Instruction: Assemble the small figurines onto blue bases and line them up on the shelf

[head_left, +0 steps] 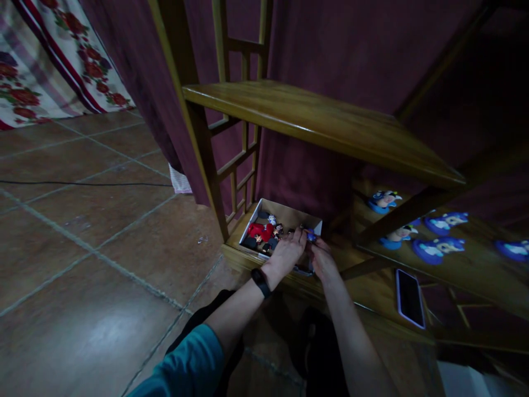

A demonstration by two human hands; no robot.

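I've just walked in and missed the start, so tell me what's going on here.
A person has both hands at the right end of an open box of small figures, which sits on a low wooden shelf. The left hand and right hand meet around a small blue thing; the exact grip is unclear. A phone lies to the right, near more blue figures on another board.

Smartphone (410,298), lying right of the fingers (298,236); maroon curtain (330,60), behind them; black cable (82,183) on the floor (136,264) and floral cloth (53,60), well to their left.
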